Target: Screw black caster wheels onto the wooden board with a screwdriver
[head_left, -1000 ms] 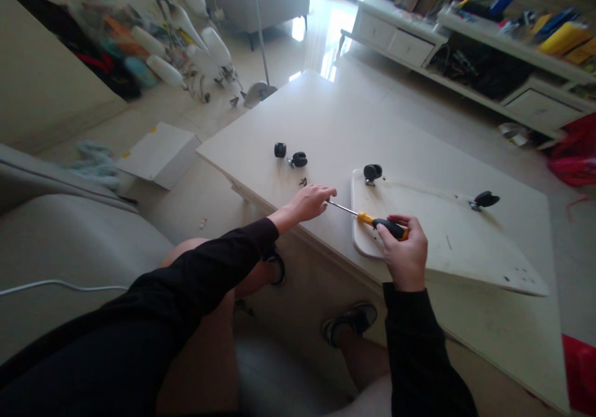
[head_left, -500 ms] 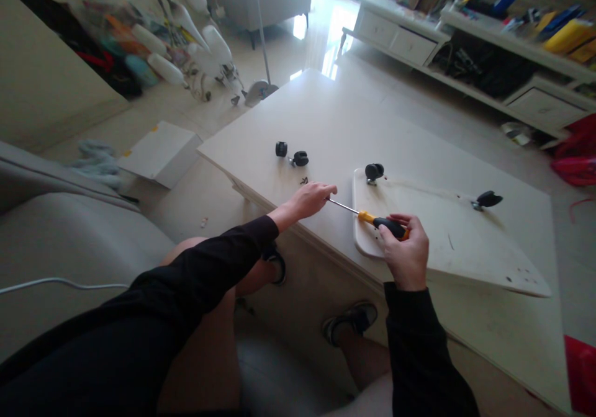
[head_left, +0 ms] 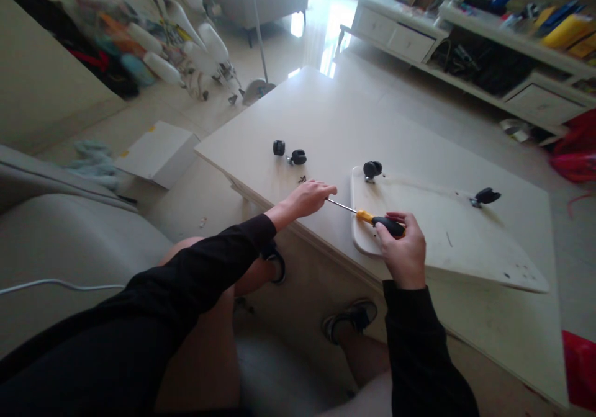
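Observation:
My right hand (head_left: pixel 406 252) is wrapped round the black and yellow handle of a screwdriver (head_left: pixel 364 216), its shaft pointing left. My left hand (head_left: pixel 307 198) is closed at the shaft's tip; whatever is pinched there is hidden by the fingers. Under the screwdriver handle lies a white board (head_left: pixel 419 215), rounded at its near-left corner. Two black casters stand on its far side, one caster (head_left: pixel 372 170) at the left and another caster (head_left: pixel 485 197) farther right. Beyond my left hand are small dark screws (head_left: pixel 302 180), a loose caster (head_left: pixel 298 156) and a second loose caster (head_left: pixel 279 147).
The pale table (head_left: pixel 261 128) bears the board and parts. A white box (head_left: pixel 158 155) sits on the floor to the left, beside a grey sofa (head_left: pixel 84 237). A low white cabinet (head_left: pixel 405 41) with clutter stands at the back right. Red bags (head_left: pixel 577 150) lie at the right.
The view has shifted very slightly. Both hands and the screwdriver keep nearly the same pose, with the screwdriver tip still at my left fingers.

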A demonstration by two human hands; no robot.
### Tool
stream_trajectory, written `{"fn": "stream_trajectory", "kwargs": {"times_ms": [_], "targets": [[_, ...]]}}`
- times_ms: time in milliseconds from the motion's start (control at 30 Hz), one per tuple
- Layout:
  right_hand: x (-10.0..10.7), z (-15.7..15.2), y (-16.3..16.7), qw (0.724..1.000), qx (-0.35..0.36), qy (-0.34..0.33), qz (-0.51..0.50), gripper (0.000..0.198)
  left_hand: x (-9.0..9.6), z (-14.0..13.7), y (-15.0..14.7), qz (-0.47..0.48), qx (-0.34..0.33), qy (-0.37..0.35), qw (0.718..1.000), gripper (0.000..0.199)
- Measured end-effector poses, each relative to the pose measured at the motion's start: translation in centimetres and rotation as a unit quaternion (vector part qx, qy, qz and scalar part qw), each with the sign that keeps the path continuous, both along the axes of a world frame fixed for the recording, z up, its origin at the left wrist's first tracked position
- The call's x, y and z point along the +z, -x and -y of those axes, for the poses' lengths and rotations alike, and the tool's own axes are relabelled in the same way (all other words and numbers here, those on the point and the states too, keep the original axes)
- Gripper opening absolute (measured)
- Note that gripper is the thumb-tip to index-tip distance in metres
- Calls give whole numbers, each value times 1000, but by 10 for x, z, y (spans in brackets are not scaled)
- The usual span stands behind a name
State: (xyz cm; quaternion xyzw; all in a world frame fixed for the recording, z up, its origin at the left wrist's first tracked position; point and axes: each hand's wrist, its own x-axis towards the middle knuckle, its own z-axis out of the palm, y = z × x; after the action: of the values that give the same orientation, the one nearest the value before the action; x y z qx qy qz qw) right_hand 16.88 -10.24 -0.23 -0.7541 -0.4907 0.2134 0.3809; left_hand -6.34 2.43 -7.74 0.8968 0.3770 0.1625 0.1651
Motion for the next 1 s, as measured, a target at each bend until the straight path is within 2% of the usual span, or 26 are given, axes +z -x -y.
{"fn": "stream_trajectory", "kwargs": {"times_ms": [233,433,533,700,1000], "targets": [[-2,-1,-2,1000,12,11,-4,44,2,1,1,15,15,15,1000,39],[-1,-1,-2,1000,13,7,3,43,4,9,-6,25,-19,-3,1000,28],[0,-2,-1,1000,10,10,2,44,2,13,-11,37,-38,-10,999,32],[-2,-2,-1,1000,13,21,7,47,1,15,-14,27,-31,-15,999,34],[-6,0,-10,999,32,16,16,44,12,17,-23,15,-39,-29,999,20]]}}
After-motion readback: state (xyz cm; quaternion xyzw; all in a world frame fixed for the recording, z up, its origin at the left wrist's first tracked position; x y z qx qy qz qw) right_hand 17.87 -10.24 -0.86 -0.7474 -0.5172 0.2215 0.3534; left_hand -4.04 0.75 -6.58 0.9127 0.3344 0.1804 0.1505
